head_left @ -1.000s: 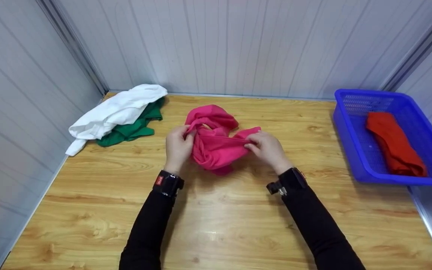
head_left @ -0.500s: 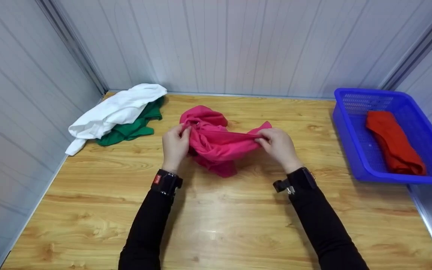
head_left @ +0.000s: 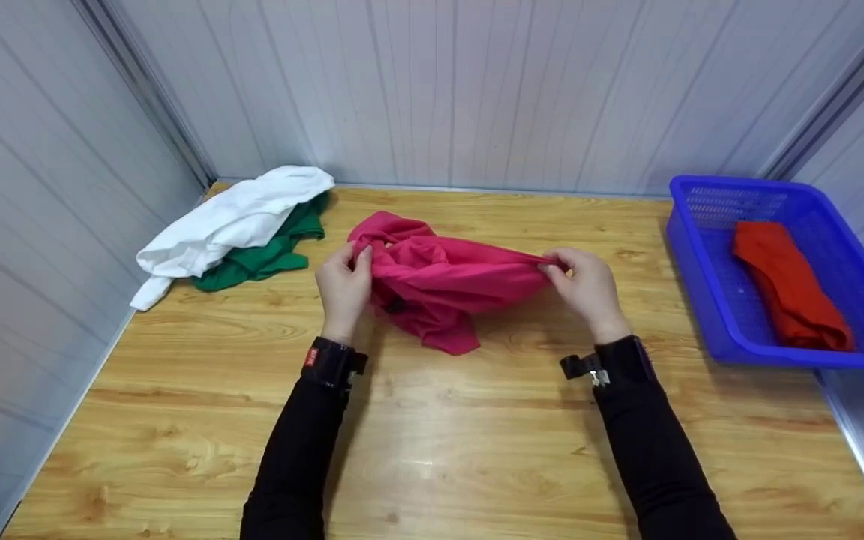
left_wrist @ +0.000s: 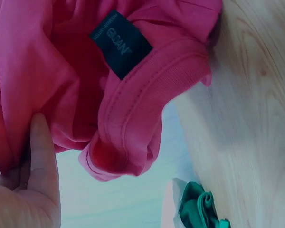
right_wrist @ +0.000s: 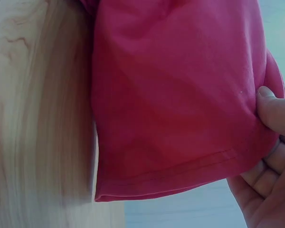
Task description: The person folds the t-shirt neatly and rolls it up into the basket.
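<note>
A pink T-shirt (head_left: pixel 469 281) is stretched, bunched, between both hands above the wooden table. My left hand (head_left: pixel 343 289) pinches its gathered left part; in the left wrist view the ribbed collar (left_wrist: pixel 133 104) and a dark neck label (left_wrist: pixel 121 45) hang beside the thumb. The right hand (head_left: pixel 586 289) grips the far right edge between thumb and fingers. Close up in the right wrist view, a stitched hem (right_wrist: pixel 180 178) hangs down from that grip. A loose lower fold droops toward the table in the middle, and inner layers are hidden.
On the left lie a crumpled white garment (head_left: pixel 237 221) and a green one (head_left: pixel 259 262) partly under it. A blue plastic basket (head_left: pixel 717 315) stands at the right with a folded orange-red garment (head_left: pixel 788 285) inside. Panel walls (head_left: pixel 447 90) enclose the table (head_left: pixel 432 450).
The right hand has moved right, drawing the pink T-shirt out wider and tauter. My left hand has shifted slightly left. The garments at the side and the basket stay put.
</note>
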Demonstrator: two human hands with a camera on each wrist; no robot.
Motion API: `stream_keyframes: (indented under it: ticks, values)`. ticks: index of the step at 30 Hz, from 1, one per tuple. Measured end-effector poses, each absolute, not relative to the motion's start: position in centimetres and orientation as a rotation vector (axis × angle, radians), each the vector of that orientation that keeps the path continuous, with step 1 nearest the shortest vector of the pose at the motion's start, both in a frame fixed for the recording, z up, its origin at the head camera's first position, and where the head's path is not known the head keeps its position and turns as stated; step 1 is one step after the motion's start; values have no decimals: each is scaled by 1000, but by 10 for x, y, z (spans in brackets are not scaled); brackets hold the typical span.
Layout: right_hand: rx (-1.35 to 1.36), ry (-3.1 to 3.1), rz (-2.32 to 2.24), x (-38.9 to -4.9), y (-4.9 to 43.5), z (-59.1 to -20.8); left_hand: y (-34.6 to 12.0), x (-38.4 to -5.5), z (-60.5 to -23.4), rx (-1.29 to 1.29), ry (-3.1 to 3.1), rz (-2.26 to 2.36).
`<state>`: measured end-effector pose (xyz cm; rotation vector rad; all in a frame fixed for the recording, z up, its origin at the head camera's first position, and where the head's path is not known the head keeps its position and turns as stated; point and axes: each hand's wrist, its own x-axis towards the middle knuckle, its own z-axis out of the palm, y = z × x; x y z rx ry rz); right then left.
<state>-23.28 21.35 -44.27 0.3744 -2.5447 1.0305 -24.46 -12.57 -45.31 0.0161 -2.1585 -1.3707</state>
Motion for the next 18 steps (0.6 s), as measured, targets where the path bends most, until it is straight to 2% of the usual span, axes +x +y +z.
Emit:
stream_keyframes:
  ticks: [6, 18]
  values:
    - [328, -2502, 1047, -229, 221, -435, -124, -246, -453, 30, -2179, -1376]
    - [149, -2508, 1119, -231, 237, -426, -125, -252, -463, -114, -2436, -1395]
